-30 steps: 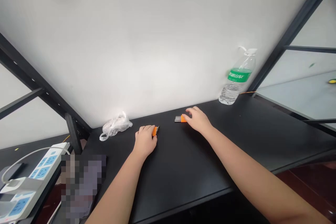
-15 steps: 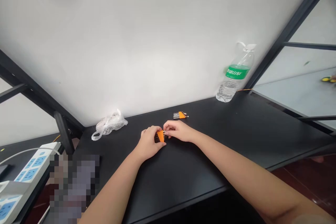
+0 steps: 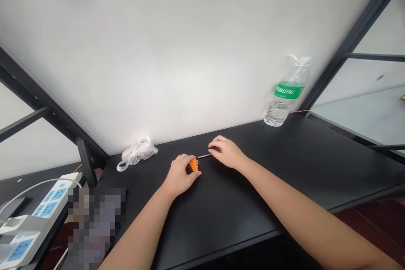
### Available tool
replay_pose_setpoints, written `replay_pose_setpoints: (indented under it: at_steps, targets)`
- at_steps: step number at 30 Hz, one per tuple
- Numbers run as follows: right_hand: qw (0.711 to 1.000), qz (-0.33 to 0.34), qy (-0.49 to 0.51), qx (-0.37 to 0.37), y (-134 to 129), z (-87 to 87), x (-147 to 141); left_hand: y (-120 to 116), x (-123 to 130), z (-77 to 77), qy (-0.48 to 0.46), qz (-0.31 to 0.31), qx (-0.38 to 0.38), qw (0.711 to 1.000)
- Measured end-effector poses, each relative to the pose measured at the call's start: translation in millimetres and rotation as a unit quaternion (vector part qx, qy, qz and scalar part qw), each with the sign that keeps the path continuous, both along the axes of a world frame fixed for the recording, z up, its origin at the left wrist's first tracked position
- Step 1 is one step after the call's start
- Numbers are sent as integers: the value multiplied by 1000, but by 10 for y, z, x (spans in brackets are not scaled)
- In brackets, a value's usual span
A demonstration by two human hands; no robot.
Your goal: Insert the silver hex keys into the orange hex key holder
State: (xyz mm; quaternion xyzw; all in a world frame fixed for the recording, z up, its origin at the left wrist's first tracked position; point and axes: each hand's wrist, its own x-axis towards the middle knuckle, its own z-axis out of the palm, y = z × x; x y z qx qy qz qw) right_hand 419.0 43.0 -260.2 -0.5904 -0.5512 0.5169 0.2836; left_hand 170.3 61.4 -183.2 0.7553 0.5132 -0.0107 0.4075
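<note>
My left hand (image 3: 182,176) pinches an orange holder (image 3: 194,164) with several thin dark rods through it, low over the black table. To its right, my right hand (image 3: 228,152) has its thumb and fingers closed on one thin metal rod (image 3: 204,155). The rod's free end points left toward the holder, with a small gap between them. The second orange holder is not visible; my right hand covers that area.
A crumpled clear plastic bag (image 3: 137,153) lies at the back left of the black table (image 3: 218,215). A water bottle (image 3: 286,93) stands at the back right by the wall. Power strips (image 3: 47,211) are at the left.
My right hand has moved right and up, away from the left hand, with a thin rod now showing in it. The second holder has gone from sight. The view has shifted slightly.
</note>
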Motion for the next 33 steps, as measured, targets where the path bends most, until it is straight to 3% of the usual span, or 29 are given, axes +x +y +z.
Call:
replay_pose_setpoints:
  at_steps: [5, 12, 20, 28, 33]
  targets:
    - [981, 136, 139, -10, -86, 244, -231, -48, 131, 64, -13, -32, -19, 999]
    - [974, 106, 184, -79, -79, 170, -208, -9, 66, 15, 22, -52, -11, 998]
    - [981, 91, 127, -117, -71, 90, -89, 71, -47, -29, 59, -48, -12, 997]
    - [994, 93, 34, -56, -20, -88, 19, 83, -133, -81, 36, -23, -4, 999]
    - [990, 115, -82, 17, -22, -161, 77, 52, -113, -120, 30, -2, 4, 1000]
